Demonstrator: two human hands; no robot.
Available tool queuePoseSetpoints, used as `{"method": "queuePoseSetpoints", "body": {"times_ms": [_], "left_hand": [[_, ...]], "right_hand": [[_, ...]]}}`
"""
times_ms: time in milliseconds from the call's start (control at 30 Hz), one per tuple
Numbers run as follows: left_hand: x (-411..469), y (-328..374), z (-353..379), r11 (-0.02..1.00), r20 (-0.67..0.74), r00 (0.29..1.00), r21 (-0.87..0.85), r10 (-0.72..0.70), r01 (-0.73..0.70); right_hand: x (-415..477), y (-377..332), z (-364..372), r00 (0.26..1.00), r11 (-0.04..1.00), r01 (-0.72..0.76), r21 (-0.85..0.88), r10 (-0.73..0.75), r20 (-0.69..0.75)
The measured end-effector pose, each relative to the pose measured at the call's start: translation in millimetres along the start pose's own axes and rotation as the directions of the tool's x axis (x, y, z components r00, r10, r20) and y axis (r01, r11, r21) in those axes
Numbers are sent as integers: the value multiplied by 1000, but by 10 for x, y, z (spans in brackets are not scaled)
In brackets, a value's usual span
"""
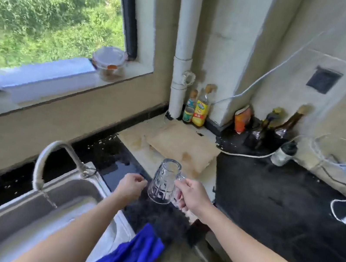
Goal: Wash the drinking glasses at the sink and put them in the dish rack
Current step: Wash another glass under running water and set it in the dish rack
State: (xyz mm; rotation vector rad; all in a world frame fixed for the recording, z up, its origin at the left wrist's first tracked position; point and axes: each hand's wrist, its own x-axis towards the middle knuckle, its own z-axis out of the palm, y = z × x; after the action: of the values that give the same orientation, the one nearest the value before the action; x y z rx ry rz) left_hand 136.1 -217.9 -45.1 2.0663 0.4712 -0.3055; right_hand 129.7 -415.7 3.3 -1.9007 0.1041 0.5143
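Glass mug (164, 182), upside down, hangs over the counter (269, 204) just right of the sink (75, 187), beyond a blue cloth (130, 258) on the sink's near corner. The right hand (193, 195) grips its handle (180, 177); the left hand (132, 184), fingers curled, holds nothing. It seems rinsed and draining; next needs the dish rack, not visible here.

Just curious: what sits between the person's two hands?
A clear glass mug, gripped at its handle by the right hand, left hand beside it; head view.
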Motion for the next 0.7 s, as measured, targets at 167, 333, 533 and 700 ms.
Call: {"method": "queuePoseSetpoints", "body": {"times_ms": [167,333,533,700], "left_hand": [[-299,900,1130,970,158,977,171,143,-170],[-754,1643,2420,867,265,914,317,308,-384],[-1507,2365,3813,748,483,764,286,427,-599],[-1947,2828,4779,617,653,597,244,466,-748]], "right_hand": [[-622,585,-1257,968,997,-39,70,55,-245],[-1427,1319,-2473,868,994,-87,65,108,-484],[-2371,2151,-3534,700,969,-175,177,248,-670],[-2952,2762,-4114,546,935,-179,306,354,-759]]}}
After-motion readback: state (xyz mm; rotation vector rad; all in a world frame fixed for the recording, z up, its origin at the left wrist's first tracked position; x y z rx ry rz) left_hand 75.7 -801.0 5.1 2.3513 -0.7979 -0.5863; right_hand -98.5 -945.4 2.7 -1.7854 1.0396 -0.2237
